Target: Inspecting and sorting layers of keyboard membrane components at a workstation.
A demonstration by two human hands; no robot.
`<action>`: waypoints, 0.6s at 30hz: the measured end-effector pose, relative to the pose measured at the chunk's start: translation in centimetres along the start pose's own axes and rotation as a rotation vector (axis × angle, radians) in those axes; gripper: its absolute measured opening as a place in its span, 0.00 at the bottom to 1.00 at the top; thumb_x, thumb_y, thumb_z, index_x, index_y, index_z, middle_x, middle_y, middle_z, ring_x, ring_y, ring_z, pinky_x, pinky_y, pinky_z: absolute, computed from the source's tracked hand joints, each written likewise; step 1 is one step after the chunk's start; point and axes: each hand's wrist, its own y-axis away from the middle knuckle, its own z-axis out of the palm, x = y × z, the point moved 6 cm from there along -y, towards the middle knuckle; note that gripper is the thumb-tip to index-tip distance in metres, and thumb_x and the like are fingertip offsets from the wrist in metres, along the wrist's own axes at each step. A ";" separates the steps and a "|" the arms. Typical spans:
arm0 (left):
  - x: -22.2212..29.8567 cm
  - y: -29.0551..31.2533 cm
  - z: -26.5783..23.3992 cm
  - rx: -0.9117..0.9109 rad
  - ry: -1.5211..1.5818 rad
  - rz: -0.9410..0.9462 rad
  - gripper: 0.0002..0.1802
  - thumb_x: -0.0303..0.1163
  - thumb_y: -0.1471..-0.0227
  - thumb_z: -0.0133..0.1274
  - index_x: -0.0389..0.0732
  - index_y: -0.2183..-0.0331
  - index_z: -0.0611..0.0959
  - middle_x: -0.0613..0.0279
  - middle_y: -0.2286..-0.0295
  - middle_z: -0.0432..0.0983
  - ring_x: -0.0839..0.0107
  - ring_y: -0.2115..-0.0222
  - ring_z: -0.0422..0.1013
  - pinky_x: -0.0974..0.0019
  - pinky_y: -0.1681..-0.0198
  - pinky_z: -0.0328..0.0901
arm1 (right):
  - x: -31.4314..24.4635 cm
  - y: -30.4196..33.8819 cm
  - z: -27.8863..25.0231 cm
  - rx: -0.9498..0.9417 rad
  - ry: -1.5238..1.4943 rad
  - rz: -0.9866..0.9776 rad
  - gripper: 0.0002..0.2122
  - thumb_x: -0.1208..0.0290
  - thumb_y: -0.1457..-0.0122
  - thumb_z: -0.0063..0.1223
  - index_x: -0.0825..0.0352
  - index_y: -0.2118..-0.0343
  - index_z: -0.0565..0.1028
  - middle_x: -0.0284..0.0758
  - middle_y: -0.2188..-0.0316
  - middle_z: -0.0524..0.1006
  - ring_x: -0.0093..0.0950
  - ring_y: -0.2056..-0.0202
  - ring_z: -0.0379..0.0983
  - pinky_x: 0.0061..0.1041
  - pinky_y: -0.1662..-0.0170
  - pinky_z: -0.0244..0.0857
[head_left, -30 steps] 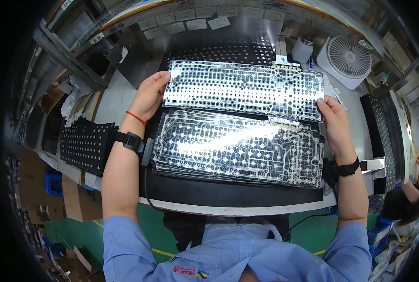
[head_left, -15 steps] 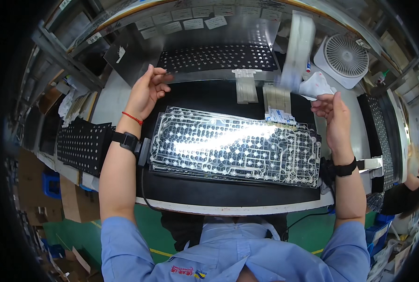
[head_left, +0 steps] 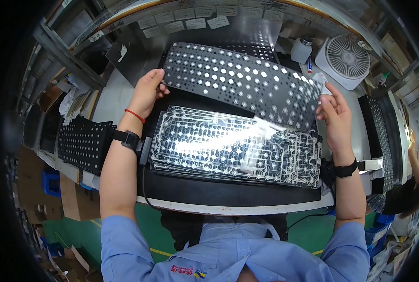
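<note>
A dark thin sheet covered with shiny round dots hangs tilted above the bench, its right end lower than its left. My left hand pinches its left edge between thumb and fingers. At the lower right end, my right hand holds the edge, fingers partly behind it. Closer to me lies a stack of clear circuit-patterned membrane sheets, slightly fanned, with a bright glare across the top one. The held sheet's lower right part overlaps the stack's far edge in view.
Another dotted black sheet rests behind, against a metal panel. A white fan, a small bottle and a marker stand at the back right. Dotted sheets are piled on the left. A co-worker's arm shows far right.
The dotted sheet now faces me broadly between my hands; earlier only a faint edge and a blurred pale streak showed there. It now covers the pale strip bundles behind the stack.
</note>
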 end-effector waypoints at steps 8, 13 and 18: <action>-0.1 -0.1 -1.1 0.176 0.150 -0.038 0.17 0.40 0.38 0.46 0.38 0.54 0.75 0.59 0.62 0.77 0.75 0.68 0.73 0.76 0.65 0.66 | 1.1 0.3 0.7 -0.154 0.186 0.151 0.14 0.69 0.42 0.56 0.68 0.54 0.73 0.26 0.69 0.74 0.15 0.69 0.69 0.15 0.65 0.62; 0.0 0.1 -0.8 0.054 0.129 -0.030 0.19 0.38 0.38 0.45 0.37 0.51 0.74 0.57 0.60 0.77 0.75 0.65 0.73 0.76 0.64 0.67 | 1.2 1.7 3.0 -0.568 0.457 0.149 0.12 0.66 0.48 0.64 0.68 0.66 0.75 0.25 0.74 0.73 0.14 0.70 0.65 0.15 0.67 0.60; 0.5 0.9 1.2 -0.098 0.128 -0.083 0.18 0.37 0.37 0.44 0.36 0.51 0.74 0.57 0.60 0.77 0.74 0.65 0.74 0.75 0.62 0.68 | 1.3 1.2 2.3 -0.451 0.457 0.167 0.08 0.69 0.45 0.60 0.69 0.68 0.76 0.25 0.75 0.74 0.13 0.72 0.66 0.15 0.67 0.61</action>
